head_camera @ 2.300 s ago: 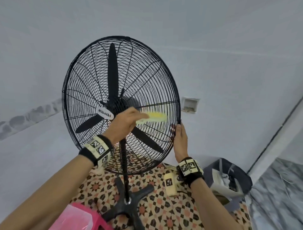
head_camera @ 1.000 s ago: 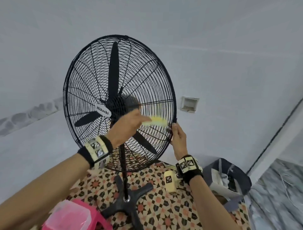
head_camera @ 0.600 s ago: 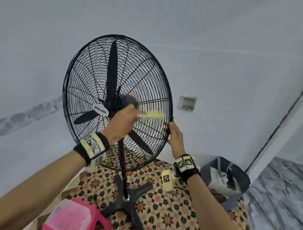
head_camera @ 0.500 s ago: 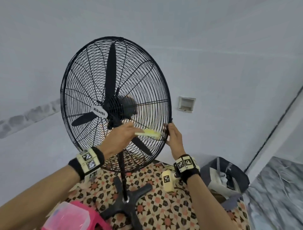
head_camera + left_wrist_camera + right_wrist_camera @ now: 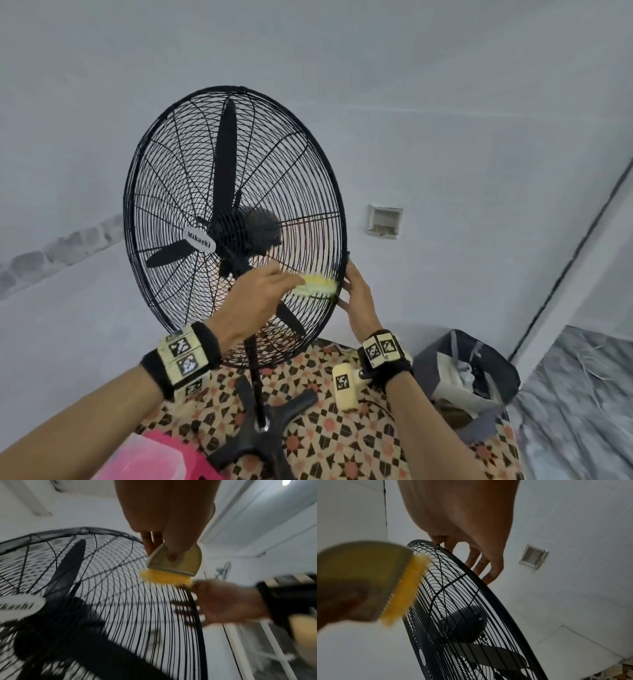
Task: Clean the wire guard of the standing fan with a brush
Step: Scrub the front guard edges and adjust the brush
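A black standing fan faces me, and its round wire guard (image 5: pixel 191 192) fills the middle of the head view. My left hand (image 5: pixel 260 294) grips a pale brush (image 5: pixel 317 287) with yellow bristles. The bristles (image 5: pixel 164 576) press on the front wires low on the right, close to the rim. My right hand (image 5: pixel 358 301) holds the guard's right rim (image 5: pixel 488 586), with its fingers (image 5: pixel 479 561) behind the rim. In the right wrist view the brush (image 5: pixel 361 580) is blurred at the left. The guard wires (image 5: pixel 137 608) and my right hand (image 5: pixel 228 601) also appear in the left wrist view.
The fan's pole ends in a black cross base (image 5: pixel 263 428) on a patterned floor (image 5: pixel 342 448). A pink plastic box (image 5: pixel 150 459) lies at the lower left. A dark open bag (image 5: pixel 469 373) stands on the right. The white wall behind has a small recess (image 5: pixel 384 221).
The brush has moved down the right side of the guard, from hub height toward the lower rim. My right hand has stayed on the rim.
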Tool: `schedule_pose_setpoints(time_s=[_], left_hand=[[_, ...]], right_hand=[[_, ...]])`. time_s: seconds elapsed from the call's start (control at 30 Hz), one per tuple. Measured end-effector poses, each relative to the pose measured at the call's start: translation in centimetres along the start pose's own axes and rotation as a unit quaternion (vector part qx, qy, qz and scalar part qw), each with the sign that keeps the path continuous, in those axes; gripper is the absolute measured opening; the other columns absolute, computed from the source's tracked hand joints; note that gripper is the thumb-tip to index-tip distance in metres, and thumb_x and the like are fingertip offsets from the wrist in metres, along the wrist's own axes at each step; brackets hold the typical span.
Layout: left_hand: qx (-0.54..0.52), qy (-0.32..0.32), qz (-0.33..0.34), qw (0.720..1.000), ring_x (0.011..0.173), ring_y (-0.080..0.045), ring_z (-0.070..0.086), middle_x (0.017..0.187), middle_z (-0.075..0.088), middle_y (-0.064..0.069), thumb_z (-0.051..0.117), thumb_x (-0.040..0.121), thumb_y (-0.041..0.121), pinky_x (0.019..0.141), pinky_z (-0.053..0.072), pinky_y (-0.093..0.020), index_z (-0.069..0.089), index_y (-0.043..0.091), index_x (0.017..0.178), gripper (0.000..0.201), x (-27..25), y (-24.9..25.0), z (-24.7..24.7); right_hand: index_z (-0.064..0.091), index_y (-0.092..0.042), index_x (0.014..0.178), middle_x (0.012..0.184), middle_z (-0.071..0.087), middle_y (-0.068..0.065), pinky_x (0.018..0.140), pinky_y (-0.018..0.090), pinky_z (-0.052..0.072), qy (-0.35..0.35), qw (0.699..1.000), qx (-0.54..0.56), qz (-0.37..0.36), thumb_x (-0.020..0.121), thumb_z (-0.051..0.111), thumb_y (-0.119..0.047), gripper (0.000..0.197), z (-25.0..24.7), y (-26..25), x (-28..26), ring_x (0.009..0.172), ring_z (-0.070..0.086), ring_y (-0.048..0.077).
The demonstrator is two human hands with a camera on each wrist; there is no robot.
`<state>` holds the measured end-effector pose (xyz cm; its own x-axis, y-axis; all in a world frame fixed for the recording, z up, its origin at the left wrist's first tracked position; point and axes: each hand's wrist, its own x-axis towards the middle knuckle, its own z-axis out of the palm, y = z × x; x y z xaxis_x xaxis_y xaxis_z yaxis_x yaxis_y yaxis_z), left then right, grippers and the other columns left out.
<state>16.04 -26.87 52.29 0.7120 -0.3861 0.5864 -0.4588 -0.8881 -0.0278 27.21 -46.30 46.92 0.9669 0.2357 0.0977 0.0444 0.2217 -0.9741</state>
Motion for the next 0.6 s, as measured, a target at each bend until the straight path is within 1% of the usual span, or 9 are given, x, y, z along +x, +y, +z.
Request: schedule_pose_setpoints(time_s=[0.1,0.17,0.2,0.27,0.33,0.4,0.47,0.53,0.6], left_hand=[[0.025,0.075,-0.047,0.996,0.064,-0.016,0.047,0.081,0.059,-0.005,0.068,0.09,-0.001,0.049,0.042,-0.026,0.075,0.006,0.12,0.031,4.3,-0.8,-2.8],[0.056,0.094,-0.063,0.992,0.066,-0.018,0.049,0.085,0.062,-0.008,0.067,0.094,0.004,0.05,0.044,-0.029,0.073,0.004,0.123,0.029,6.5,-1.6,-4.3],[0.058,0.079,-0.063,0.993,0.068,-0.018,0.051,0.088,0.063,-0.009,0.067,0.095,0.004,0.052,0.048,-0.031,0.073,0.005,0.124,0.03,6.7,-1.7,-4.4],[0.046,0.031,-0.05,0.997,0.069,-0.018,0.053,0.091,0.063,-0.008,0.07,0.093,0.0,0.054,0.055,-0.032,0.072,0.008,0.125,0.033,4.9,-1.3,-3.4],[0.026,-0.025,-0.031,0.999,0.069,-0.016,0.052,0.087,0.061,-0.003,0.074,0.088,-0.003,0.054,0.056,-0.032,0.074,0.011,0.123,0.038,1.7,0.0,-1.9],[0.017,-0.047,-0.021,0.999,0.067,-0.015,0.052,0.083,0.062,-0.002,0.075,0.086,-0.002,0.05,0.052,-0.03,0.075,0.01,0.12,0.036,0.0,0.9,-1.5],[0.029,-0.009,-0.027,0.999,0.062,-0.017,0.05,0.079,0.06,-0.005,0.064,0.092,0.005,0.044,0.045,-0.028,0.075,0.006,0.118,0.029,1.7,0.6,-2.6],[0.055,0.035,-0.045,0.997,0.061,-0.02,0.051,0.08,0.059,-0.007,0.054,0.098,0.013,0.043,0.043,-0.029,0.073,0.004,0.119,0.029,4.8,0.1,-5.0],[0.081,0.063,-0.053,0.993,0.063,-0.019,0.048,0.078,0.054,-0.005,0.056,0.099,0.015,0.047,0.035,-0.024,0.073,0.003,0.113,0.025,6.9,-0.8,-6.6]], right_hand=[[0.046,-0.041,0.151,0.139,0.063,-0.014,0.108,0.043,0.049,-0.008,1.0,-0.006,-0.007,0.109,0.03,-0.052,0.046,0.8,0.1,-0.4,0.128,0.057,0.008],[0.046,-0.044,0.151,0.139,0.063,-0.014,0.106,0.041,0.05,-0.011,1.0,-0.003,-0.009,0.11,0.031,-0.051,0.045,1.2,0.1,-0.5,0.127,0.058,0.008],[0.047,-0.044,0.15,0.138,0.064,-0.015,0.105,0.04,0.05,-0.011,1.0,-0.002,-0.011,0.11,0.032,-0.05,0.044,1.2,0.0,-0.5,0.127,0.059,0.008],[0.05,-0.041,0.149,0.136,0.065,-0.014,0.105,0.042,0.051,-0.006,1.0,0.003,-0.011,0.109,0.033,-0.051,0.045,1.0,-0.1,-0.5,0.126,0.06,0.009],[0.051,-0.036,0.149,0.136,0.066,-0.011,0.106,0.046,0.051,0.004,1.0,0.012,-0.004,0.109,0.034,-0.052,0.047,0.9,-0.2,-0.5,0.125,0.061,0.011],[0.052,-0.034,0.149,0.137,0.066,-0.009,0.106,0.046,0.052,0.009,1.0,0.015,0.001,0.109,0.034,-0.052,0.048,0.9,-0.3,-0.6,0.126,0.061,0.013],[0.051,-0.035,0.15,0.133,0.066,-0.013,0.099,0.039,0.054,0.004,1.0,0.013,-0.003,0.109,0.035,-0.05,0.046,1.0,-0.5,-0.8,0.125,0.06,0.012],[0.049,-0.037,0.151,0.13,0.066,-0.019,0.092,0.031,0.055,-0.005,1.0,0.01,-0.013,0.11,0.035,-0.049,0.045,1.4,-0.5,-1.3,0.122,0.061,0.007],[0.049,-0.038,0.151,0.13,0.068,-0.018,0.094,0.031,0.056,-0.012,0.999,0.01,-0.03,0.109,0.036,-0.049,0.044,1.6,-0.5,-1.7,0.12,0.063,0.005]])
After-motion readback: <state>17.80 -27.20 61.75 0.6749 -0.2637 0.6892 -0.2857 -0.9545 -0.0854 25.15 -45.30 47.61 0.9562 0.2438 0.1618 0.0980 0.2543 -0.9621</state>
